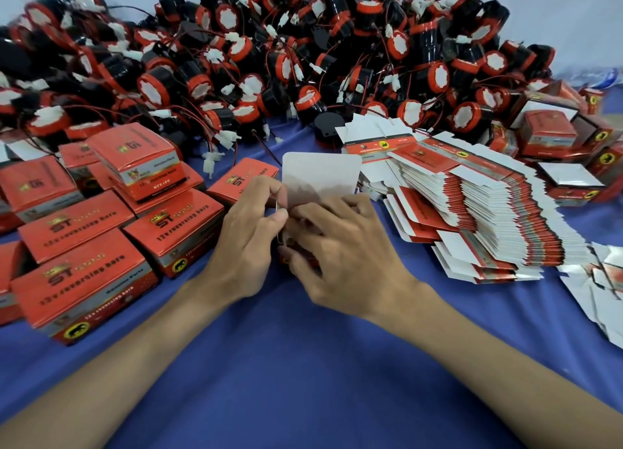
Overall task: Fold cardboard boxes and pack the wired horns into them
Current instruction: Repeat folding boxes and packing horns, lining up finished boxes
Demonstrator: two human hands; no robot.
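At the middle of the blue table both hands work on one red cardboard box [320, 179], whose white lid flap stands upright behind my fingers. My left hand [246, 243] pinches the box's left side wall. My right hand [340, 249] curls over the open top and covers most of the box and whatever is inside it. A large heap of black and red wired horns [269, 54] with white plugs fills the far side of the table.
Several closed red boxes [101, 246] are stacked at the left. A fanned stack of flat unfolded boxes [472, 209] lies at the right, with more folded boxes [553, 131] behind it and loose flat boxes [603, 286] at the right edge. Blue cloth [286, 364] covers the near table.
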